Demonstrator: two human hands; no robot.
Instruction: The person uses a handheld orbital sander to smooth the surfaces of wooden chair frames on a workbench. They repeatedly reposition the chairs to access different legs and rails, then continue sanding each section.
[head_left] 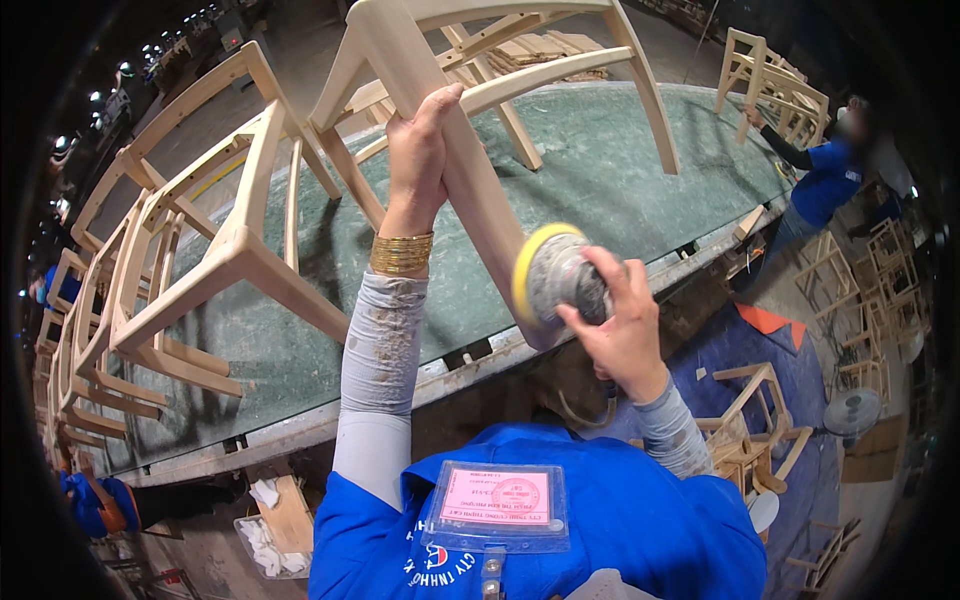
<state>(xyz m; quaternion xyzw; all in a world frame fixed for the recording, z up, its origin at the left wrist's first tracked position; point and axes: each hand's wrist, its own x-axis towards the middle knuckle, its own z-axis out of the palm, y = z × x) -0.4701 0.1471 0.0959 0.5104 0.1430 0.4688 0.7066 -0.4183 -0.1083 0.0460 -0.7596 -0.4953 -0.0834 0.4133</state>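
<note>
A pale wooden chair frame (462,175) stands tilted on the green worktable, one wide leg slanting down toward me. Around the upper part of that leg my left hand (418,150) is closed, its thumb lying along the wood. My right hand (622,325) grips a round power sander (565,278) with a yellow-edged pad. The pad is against or very close to the leg's right face, near its lower end; exact contact is hard to tell. A hose (590,418) hangs below the sander.
More chair frames (235,245) crowd the left of the green table (590,150). At the far right, another person (830,170) handles a chair frame (775,85). Stacked boards (545,52) lie beyond the table. Below right are a chair frame (755,420) and a grey fan (852,411).
</note>
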